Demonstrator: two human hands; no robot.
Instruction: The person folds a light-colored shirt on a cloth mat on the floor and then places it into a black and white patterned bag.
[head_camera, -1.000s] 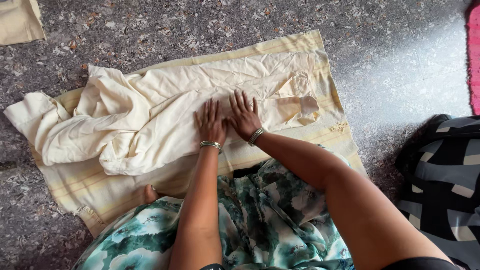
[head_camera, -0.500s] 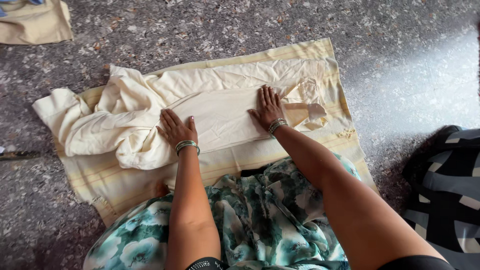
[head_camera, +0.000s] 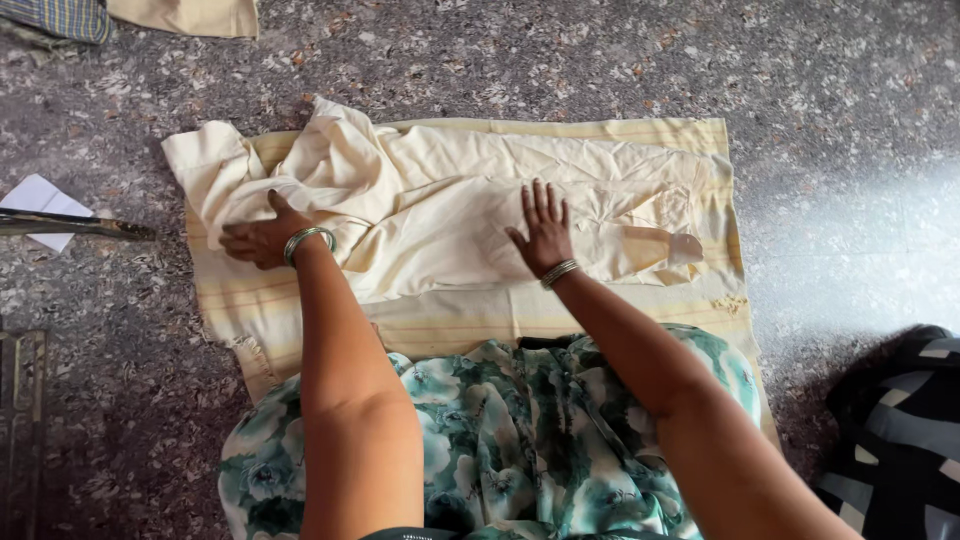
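Flat under both hands' spread, unclenched fingers (head_camera: 546, 200) — cream garment (head_camera: 440, 205), atop striped yellow cloth (head_camera: 480, 325).

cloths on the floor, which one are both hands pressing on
The cream garment spread on the yellow striped towel. The left hand rests on its bunched end, the right hand flat on its smooth middle. The tan cloth and checked cloth lie untouched at the top.

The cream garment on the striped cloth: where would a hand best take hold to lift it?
Probably the bunched end of the cream garment, by the left hand, coming from the left. Folds stand up there, giving a grip. Under the flat right hand it lies smooth on the striped cloth.
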